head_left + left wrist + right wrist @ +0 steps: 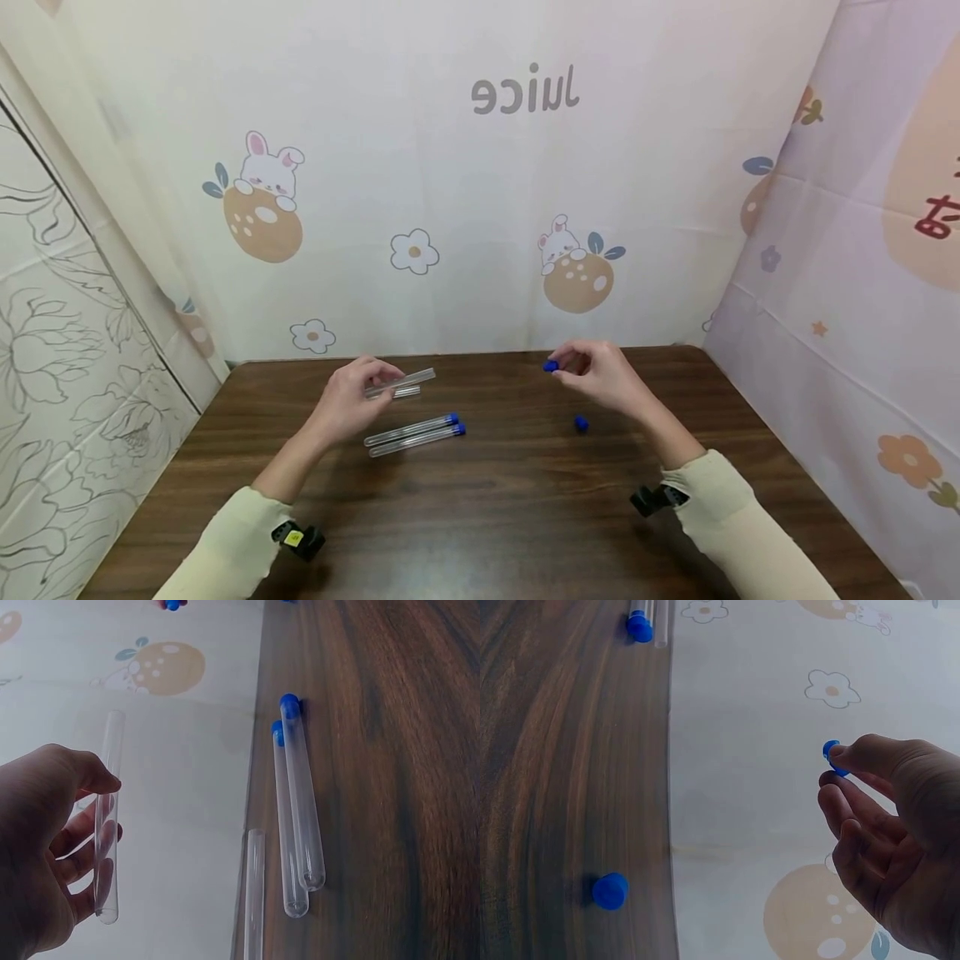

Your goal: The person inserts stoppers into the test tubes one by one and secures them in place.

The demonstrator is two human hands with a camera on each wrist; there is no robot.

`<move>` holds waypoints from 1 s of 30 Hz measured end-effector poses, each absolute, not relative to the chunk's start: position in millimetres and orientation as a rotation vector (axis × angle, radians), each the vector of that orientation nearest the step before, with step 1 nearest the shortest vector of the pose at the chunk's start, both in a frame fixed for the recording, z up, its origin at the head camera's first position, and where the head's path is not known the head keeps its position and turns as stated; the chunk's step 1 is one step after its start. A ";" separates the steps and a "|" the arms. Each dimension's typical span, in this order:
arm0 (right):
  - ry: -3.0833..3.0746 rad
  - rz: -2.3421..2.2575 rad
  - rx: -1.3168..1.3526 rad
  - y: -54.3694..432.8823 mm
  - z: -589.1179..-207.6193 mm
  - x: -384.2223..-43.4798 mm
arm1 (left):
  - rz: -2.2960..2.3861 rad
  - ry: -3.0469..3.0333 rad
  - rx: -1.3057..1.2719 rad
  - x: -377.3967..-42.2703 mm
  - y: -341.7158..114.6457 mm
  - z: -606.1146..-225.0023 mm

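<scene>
My left hand (356, 392) holds a clear, uncapped test tube (110, 817) between thumb and fingers, raised off the table. Below it another uncapped test tube (256, 892) lies on the wood. Nearer to me, two test tubes with blue caps (417, 435) lie side by side, their capped ends pointing right. My right hand (600, 375) pinches a small blue cap (834, 756) between thumb and fingertips, also in the air. A second loose blue cap (610, 891) sits on the table below the right hand.
The dark wooden table (480, 517) reaches back to a white printed curtain (480, 183). Another printed curtain (847, 275) stands along the right side. Each wrist wears a small black camera.
</scene>
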State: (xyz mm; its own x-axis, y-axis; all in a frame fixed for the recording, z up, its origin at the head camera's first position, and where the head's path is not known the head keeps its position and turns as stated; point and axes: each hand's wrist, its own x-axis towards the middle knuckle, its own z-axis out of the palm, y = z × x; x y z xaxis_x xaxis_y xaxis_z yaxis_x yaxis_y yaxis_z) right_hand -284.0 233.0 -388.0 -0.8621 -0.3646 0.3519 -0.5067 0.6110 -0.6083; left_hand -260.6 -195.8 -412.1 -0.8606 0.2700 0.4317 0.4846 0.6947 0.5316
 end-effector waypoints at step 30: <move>-2.602 1.194 0.757 217.4 -392.6 -285.1 | -1.014 -2.557 -0.638 -257.3 -178.5 -416.0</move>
